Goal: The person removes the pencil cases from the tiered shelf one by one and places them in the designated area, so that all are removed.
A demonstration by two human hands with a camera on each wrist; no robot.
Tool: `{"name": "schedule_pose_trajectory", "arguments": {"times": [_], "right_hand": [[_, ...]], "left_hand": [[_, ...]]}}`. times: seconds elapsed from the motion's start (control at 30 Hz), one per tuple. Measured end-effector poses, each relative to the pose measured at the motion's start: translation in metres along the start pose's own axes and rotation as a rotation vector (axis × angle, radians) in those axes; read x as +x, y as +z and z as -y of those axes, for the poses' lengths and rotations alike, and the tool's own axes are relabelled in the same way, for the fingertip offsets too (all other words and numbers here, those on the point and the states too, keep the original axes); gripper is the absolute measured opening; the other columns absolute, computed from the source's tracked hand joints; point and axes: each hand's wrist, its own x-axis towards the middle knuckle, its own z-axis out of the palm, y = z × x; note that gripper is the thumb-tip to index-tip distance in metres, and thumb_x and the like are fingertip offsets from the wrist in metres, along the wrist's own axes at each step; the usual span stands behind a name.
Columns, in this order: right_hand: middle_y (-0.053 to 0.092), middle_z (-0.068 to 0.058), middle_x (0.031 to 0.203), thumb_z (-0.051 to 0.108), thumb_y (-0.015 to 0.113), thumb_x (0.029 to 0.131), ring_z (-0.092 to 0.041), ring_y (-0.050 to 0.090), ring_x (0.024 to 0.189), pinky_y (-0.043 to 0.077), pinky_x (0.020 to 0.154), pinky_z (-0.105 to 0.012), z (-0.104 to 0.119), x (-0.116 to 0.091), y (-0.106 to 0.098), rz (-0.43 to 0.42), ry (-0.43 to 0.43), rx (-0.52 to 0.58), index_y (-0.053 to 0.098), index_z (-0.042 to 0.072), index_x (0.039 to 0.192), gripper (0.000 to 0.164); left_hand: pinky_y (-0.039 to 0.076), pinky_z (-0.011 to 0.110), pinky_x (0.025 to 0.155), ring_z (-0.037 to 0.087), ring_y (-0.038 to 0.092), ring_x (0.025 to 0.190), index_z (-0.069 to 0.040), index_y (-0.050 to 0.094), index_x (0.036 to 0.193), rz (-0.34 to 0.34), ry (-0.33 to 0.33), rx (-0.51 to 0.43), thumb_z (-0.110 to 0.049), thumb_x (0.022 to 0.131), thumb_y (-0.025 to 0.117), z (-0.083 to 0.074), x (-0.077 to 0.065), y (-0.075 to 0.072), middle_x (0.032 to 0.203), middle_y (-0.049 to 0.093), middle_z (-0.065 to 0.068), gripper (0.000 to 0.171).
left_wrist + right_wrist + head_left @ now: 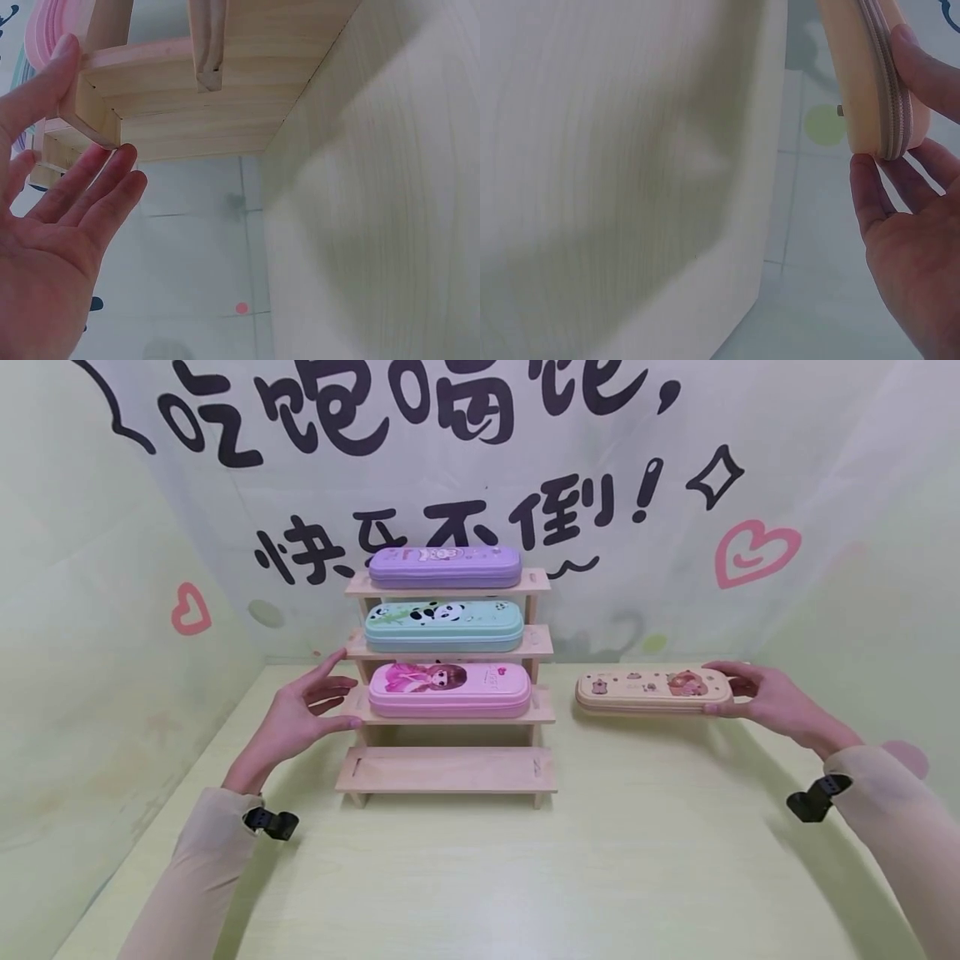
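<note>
My right hand (768, 693) grips the right end of a cream pencil case (652, 691) with cartoon prints, thumb in front and fingers behind. In the right wrist view, its zipper (892, 82) runs between thumb and fingers, and the case is raised off the table. My left hand (303, 714) rests at the left side of a stepped wooden rack (446, 770), thumb on the edge of a tier and other fingers fairly straight along its side. On the rack lie a purple pencil case (446, 568), a mint panda pencil case (444, 627) and a pink pencil case (450, 691) with a girl print.
The rack's lowest front tier is bare wood. It stands toward the back of a pale wood-grain table (480, 877). A white printed sheet (637, 602) with black lettering and pink hearts rises behind. A pale side wall (97, 635) borders the left.
</note>
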Motion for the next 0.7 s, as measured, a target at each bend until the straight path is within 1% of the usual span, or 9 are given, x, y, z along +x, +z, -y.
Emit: {"name": "schedule_pose_trajectory", "arguments": {"times": [0.2,0.27,0.43,0.53,0.7], "right_hand": [[0.058,-0.022,0.138,0.023,0.084,0.094,-0.005,0.06,0.103,0.054,0.079,-0.016,-0.005,0.009,0.002,0.025,0.027,0.016,0.043,0.003,0.158,0.079],[0.058,-0.022,0.138,0.024,0.084,0.094,-0.007,0.06,0.104,0.054,0.08,-0.016,-0.006,0.012,0.003,0.03,0.03,0.019,0.043,0.003,0.159,0.079],[0.057,-0.022,0.14,0.026,0.084,0.094,-0.01,0.059,0.106,0.054,0.081,-0.016,-0.006,0.019,0.005,0.039,0.021,0.027,0.042,0.004,0.159,0.081],[0.057,-0.023,0.138,0.024,0.084,0.094,-0.011,0.06,0.106,0.054,0.082,-0.016,-0.005,0.021,0.006,0.042,0.011,0.045,0.043,0.002,0.159,0.08],[0.059,-0.024,0.136,0.024,0.085,0.093,-0.011,0.061,0.105,0.055,0.081,-0.017,-0.003,0.023,0.006,0.052,0.012,0.056,0.043,0.001,0.158,0.08]], "left_hand": [[0.052,0.034,0.106,0.038,0.061,0.13,-0.034,0.031,0.167,-0.002,0.0,-0.004,-0.014,0.082,0.094,0.0,0.0,0.001,0.139,0.064,0.019,0.108],[0.052,0.029,0.106,0.037,0.061,0.13,-0.034,0.031,0.167,-0.003,-0.001,-0.008,-0.013,0.082,0.093,0.0,0.0,0.001,0.139,0.064,0.018,0.108],[0.052,0.03,0.106,0.037,0.061,0.13,-0.034,0.03,0.167,-0.009,-0.004,-0.008,-0.013,0.082,0.093,0.0,-0.001,0.001,0.139,0.064,0.018,0.108],[0.052,0.03,0.106,0.037,0.061,0.13,-0.035,0.031,0.167,-0.01,-0.004,-0.008,-0.013,0.082,0.093,0.0,-0.002,0.001,0.139,0.064,0.018,0.108],[0.053,0.028,0.105,0.038,0.062,0.129,-0.032,0.032,0.167,-0.009,0.01,-0.015,-0.012,0.082,0.093,-0.001,-0.001,0.001,0.138,0.065,0.019,0.107]]}}
